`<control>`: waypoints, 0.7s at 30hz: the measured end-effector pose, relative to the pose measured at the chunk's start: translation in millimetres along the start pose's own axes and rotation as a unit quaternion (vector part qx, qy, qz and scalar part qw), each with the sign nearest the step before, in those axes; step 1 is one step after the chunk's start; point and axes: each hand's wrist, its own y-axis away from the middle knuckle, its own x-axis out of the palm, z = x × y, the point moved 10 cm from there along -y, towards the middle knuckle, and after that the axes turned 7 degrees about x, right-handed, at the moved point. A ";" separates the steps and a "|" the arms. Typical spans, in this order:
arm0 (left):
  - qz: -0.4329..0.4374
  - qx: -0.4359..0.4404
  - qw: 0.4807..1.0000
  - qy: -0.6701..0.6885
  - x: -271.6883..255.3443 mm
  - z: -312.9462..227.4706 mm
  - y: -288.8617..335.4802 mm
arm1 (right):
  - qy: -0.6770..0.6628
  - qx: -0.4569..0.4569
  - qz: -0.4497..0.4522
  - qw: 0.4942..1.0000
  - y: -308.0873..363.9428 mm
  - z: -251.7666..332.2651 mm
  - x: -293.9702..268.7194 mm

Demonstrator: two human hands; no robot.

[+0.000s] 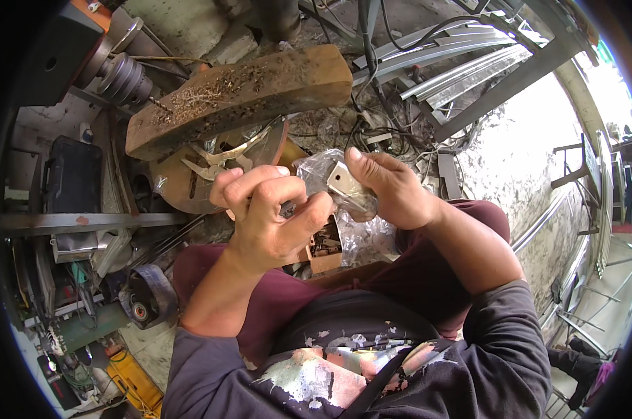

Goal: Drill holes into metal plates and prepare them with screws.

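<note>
My right hand pinched a small metal plate inside a clear plastic bag, held over my lap. My left hand curled tight at the bag's mouth, gripping something I couldn't make out. The plate wasn't out yet. A wooden block and a small open box of parts crowded close.

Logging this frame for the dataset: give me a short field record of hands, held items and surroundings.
left hand: fingers curled, pinching something small; cannot tell what
right hand: holds a clear plastic bag with a pale metal plate at its top
below hands: small cardboard box of dark small parts
ahead: wooden block strewn with shavings
lower left: angle grinder
</note>
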 end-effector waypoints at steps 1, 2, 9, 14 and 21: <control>-0.001 0.000 1.000 -0.001 0.9 1.2 -0.7 | -0.111 0.088 0.034 0.989 0.8 -13.5 6.0; -0.003 0.015 1.000 0.014 2.4 -1.4 -1.7 | -0.287 0.097 0.075 0.950 0.7 -11.0 20.0; 0.094 -0.073 0.977 0.176 32.5 22.2 -2.1 | -0.160 0.089 -0.007 0.983 -9.2 -11.2 -11.6; 0.080 -0.243 0.903 0.344 43.8 39.6 7.5 | 0.022 -0.064 0.008 0.998 -7.6 10.9 -14.1; 0.011 -0.318 0.850 0.419 57.9 41.7 27.0 | 0.108 -0.138 -0.027 0.984 -0.6 23.5 -12.1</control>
